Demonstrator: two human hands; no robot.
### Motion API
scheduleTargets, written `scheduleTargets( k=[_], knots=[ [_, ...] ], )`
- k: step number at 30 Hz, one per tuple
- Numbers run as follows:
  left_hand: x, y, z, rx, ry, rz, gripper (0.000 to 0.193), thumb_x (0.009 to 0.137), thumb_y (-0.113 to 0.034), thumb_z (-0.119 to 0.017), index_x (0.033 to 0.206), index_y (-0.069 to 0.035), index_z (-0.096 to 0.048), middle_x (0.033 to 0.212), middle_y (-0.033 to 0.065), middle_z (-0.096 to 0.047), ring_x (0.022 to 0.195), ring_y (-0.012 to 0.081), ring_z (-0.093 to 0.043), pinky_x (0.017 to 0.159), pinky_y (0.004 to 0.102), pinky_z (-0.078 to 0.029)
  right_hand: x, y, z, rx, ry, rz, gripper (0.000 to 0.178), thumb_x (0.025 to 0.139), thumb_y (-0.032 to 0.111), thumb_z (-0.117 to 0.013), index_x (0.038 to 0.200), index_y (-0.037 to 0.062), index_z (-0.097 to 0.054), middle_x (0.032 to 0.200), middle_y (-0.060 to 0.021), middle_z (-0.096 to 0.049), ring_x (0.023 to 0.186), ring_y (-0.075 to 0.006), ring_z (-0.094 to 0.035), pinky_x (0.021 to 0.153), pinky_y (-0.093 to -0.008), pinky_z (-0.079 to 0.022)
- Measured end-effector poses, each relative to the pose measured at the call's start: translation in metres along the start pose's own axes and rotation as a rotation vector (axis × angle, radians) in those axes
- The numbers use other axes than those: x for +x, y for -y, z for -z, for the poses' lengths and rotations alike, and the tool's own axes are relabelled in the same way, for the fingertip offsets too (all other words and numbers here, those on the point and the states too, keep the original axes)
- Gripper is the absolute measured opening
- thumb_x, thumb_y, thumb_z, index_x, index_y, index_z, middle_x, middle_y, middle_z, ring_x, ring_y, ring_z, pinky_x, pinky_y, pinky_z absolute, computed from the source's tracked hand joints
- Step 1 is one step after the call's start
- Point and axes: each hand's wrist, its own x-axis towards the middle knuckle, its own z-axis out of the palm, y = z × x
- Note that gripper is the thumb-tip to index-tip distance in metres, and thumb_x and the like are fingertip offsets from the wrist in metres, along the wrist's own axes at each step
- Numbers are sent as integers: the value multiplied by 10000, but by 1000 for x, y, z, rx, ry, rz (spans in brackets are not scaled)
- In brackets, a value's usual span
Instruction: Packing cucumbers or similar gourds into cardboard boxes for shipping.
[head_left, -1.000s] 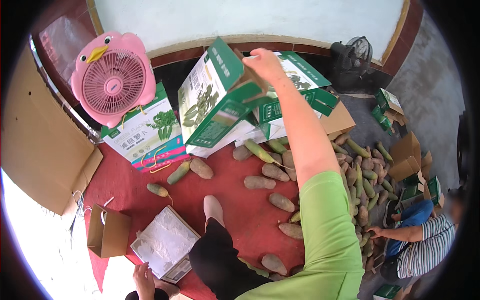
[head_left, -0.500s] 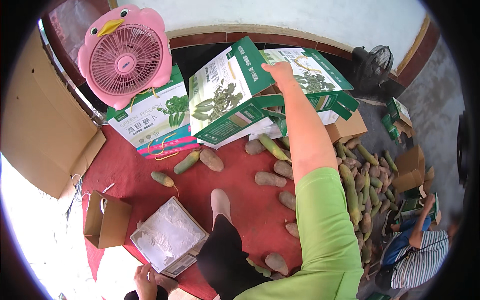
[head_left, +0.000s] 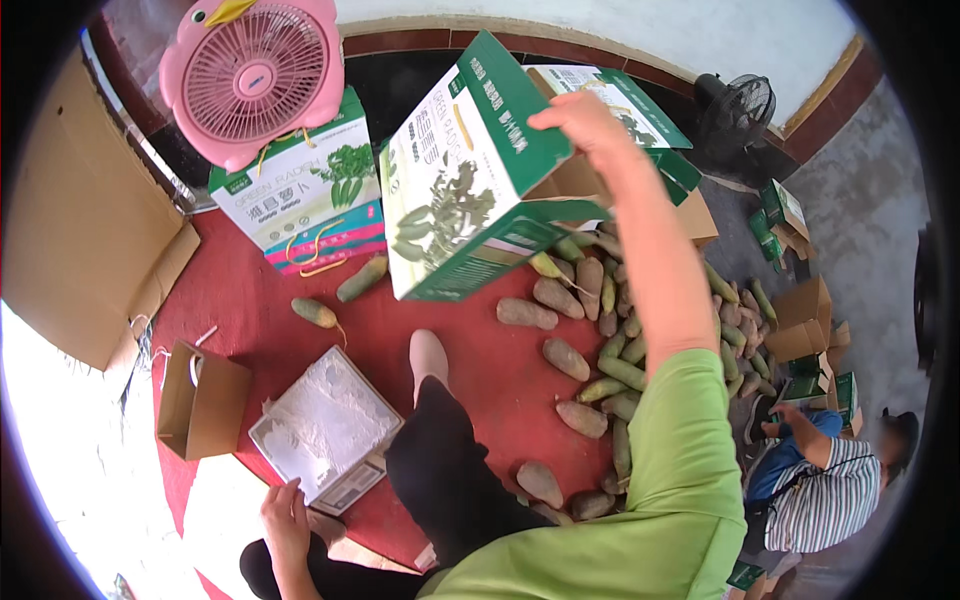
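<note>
My right hand (head_left: 590, 125) is closed on the top edge of a green-and-white carton (head_left: 445, 175) printed with radishes. That carton hangs tilted above the red floor covering, its flaps open on the right side. Down at the lower left, my left hand (head_left: 286, 515) rests by my knee with its fingers loosely stretched, holding nothing I can see. Closest to it is a square box with a plastic-wrapped top (head_left: 330, 420). Under the raised arm lies a spread of green radishes (head_left: 625, 370), partly hidden by the forearm and sleeve.
A pink fan (head_left: 255, 75) stands on another printed carton (head_left: 300, 190). Further right are a second green-and-white carton (head_left: 635, 110) and a black fan (head_left: 738, 110). A small brown box (head_left: 205, 400) sits at left. At right, a person in stripes (head_left: 820, 490) crouches.
My right hand has lifted the carton away from the carton beside it and toward me, uncovering more radishes. The whole view has shifted slightly. My left-hand fingers look straighter.
</note>
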Motion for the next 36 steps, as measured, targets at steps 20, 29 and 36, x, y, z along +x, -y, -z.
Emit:
scheduleTargets(
  k=[20,29,36],
  knots=[
    [-39,23,34,-70,-243,-52,253,852,-44,-607,1100,-43,-658,871,142,-624,786,306,-629,704,372,-494,-130,132,-104,-991,352,655,201,773,179,-667,775,-8,-595,678,-142,-582,644,-302,-575,603,-391,-433],
    [-44,34,43,72,-589,-110,594,743,-100,-737,1306,-85,-548,1266,124,-546,1196,308,-496,997,437,-395,-200,110,-192,-525,473,1090,169,814,155,-661,810,-4,-602,724,-121,-597,674,-293,-578,620,-374,-438],
    [-51,15,45,533,-621,-26,762,689,-192,-793,1380,-182,-472,1352,40,-484,1326,282,-386,1151,506,-179,-246,14,-250,-603,889,965,106,823,200,-622,825,103,-664,784,-61,-602,870,-272,-603,753,-420,-474]
  ],
)
